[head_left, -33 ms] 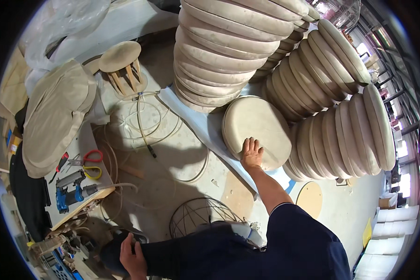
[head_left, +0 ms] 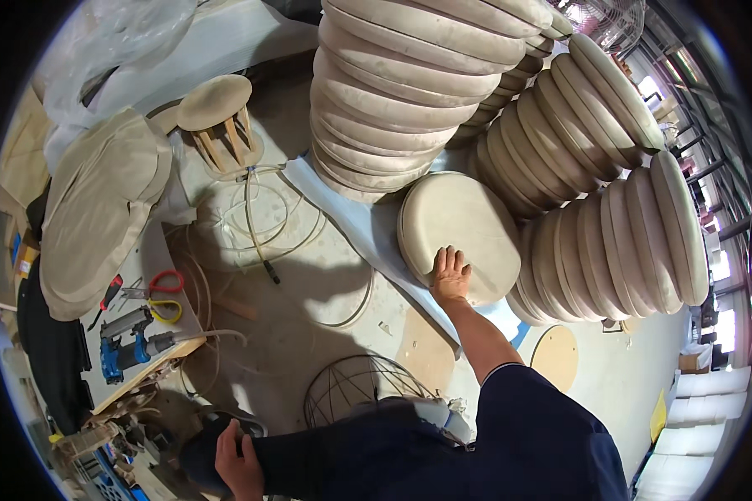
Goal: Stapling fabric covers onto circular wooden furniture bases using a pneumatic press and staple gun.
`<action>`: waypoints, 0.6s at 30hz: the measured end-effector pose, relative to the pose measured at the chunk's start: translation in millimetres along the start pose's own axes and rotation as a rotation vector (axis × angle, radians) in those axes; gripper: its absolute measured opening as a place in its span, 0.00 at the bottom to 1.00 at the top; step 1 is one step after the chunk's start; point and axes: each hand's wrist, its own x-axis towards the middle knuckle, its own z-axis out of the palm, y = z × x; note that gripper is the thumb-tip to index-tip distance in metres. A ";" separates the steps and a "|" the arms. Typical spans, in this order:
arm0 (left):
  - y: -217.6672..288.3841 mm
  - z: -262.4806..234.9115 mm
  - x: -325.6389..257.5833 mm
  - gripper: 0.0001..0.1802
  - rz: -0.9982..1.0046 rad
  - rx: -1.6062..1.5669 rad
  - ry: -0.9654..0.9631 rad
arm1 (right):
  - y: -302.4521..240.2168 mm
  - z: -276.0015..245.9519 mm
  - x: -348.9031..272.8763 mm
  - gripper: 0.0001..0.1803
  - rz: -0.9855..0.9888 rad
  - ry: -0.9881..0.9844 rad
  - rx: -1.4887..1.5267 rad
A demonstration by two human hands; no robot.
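right hand (head_left: 451, 274) reaches far out, palm flat and fingers spread on the near edge of a round beige cushion (head_left: 459, 236); the grip is open, only pressing or touching, not wrapped round anything. the cushion lies flat on a pale sheet (head_left: 368, 238) on the floor, just in front of the tall cushion stack (head_left: 409, 92) and touching the leaning rows of cushions (head_left: 610, 192) to its right. it is not lifted, and sits apart from the stacks as a single piece. left hand (head_left: 238, 455) is low at the near left, by the person's knee, fingers curled on dark cloth; it looks closed on the trouser fabric, holding no tool as far as can be seen. progress, as a judgement: many cushions are already stacked and lined up, so the bulk looks finished; this one cushion is only just being contacted, so picking or shifting it is not yet done. at left a worktop (head_left: 154, 259) carries a pile of flat covers (head_left: 100, 209), red and yellow scissors (head_left: 167, 292) and a blue nail gun (head_left: 125, 342), all untouched. a small wooden stool (head_left: 217, 117) stands far left, coiled hose (head_left: 259, 217) lies on the floor between, and a wire frame (head_left: 351, 388) sits near the person's legs. round board discs (head_left: 556, 357) lie on the floor at near right.
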 end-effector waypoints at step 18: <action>17.5 6.1 11.0 0.19 0.068 0.082 -0.022 | -7.8 24.4 32.1 0.40 -0.009 -0.140 -0.166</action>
